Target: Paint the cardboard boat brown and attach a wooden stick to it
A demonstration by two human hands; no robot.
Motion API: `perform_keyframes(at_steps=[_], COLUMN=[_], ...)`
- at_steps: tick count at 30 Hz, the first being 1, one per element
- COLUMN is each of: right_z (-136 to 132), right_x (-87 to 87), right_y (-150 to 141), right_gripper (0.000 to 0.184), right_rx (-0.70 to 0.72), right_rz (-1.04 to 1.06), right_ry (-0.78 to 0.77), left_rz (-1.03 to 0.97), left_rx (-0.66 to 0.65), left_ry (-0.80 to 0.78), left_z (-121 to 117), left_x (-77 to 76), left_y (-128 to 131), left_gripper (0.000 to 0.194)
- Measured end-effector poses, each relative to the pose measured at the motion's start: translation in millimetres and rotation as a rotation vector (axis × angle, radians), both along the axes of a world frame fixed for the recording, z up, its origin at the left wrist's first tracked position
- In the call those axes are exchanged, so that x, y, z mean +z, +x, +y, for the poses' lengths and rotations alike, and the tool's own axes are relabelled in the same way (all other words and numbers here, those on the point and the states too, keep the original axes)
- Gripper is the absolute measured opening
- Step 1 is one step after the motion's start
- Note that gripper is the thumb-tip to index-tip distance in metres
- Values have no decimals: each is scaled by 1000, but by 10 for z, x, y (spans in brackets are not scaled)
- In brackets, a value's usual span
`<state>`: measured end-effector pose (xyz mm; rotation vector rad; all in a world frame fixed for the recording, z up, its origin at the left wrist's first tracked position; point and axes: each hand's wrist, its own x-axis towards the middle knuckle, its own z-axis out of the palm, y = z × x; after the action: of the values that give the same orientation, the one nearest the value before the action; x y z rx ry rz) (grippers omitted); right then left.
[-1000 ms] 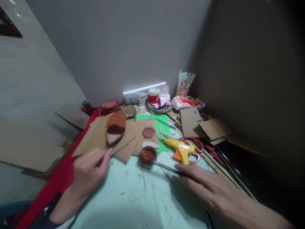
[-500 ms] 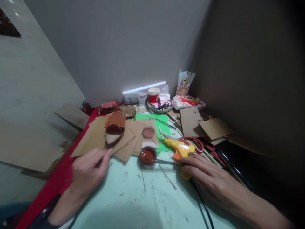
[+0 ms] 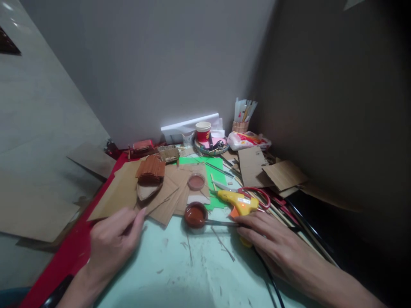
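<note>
My left hand [image 3: 117, 237] is closed, its thumb and fingertips at the near end of a small cardboard model boat [image 3: 149, 191] with a brown corrugated roof [image 3: 150, 170]. The exact grip is hidden behind the fingers. My right hand [image 3: 272, 239] is closed on a thin paintbrush [image 3: 221, 223], held almost level. The brush tip reaches into a small round pot of brown paint [image 3: 195, 216]. Just behind the pot sits its round lid [image 3: 196, 182], stained brown. Partly under my right hand lies a yellow glue gun [image 3: 239, 201], its cord running toward me.
Flat cardboard pieces [image 3: 173, 184] and a green sheet [image 3: 220, 171] lie behind the pot. Red-handled scissors [image 3: 265, 196], sticks and cardboard scraps [image 3: 284, 173] crowd the right. Farther back are a paper cup [image 3: 203, 131] on a round tray and a stick holder [image 3: 240, 124].
The view has shifted slightly, so the scene sits a little lower and more to the left. Both hands keep nearly the same pose, and the brush stays at the pot.
</note>
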<state>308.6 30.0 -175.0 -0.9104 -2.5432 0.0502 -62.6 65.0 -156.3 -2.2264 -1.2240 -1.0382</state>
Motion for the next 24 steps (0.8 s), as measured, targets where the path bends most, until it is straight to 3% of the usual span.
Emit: perform_keyframes(at_steps=[11, 19, 24], right_z=[9, 50, 22], right_x=[8, 22, 29], right_y=[-42, -20, -14], right_gripper=[33, 32, 33], right_rx=[-35, -44, -33], right_rz=[32, 59, 47], right_ry=[-40, 44, -22], left_rz=[-7, -4, -7], left_rx=[5, -6, -4], left_ry=[-22, -28, -25], left_z=[8, 10, 19], left_x=[-16, -3, -20], left_y=[5, 10, 17], left_gripper=[33, 33, 34])
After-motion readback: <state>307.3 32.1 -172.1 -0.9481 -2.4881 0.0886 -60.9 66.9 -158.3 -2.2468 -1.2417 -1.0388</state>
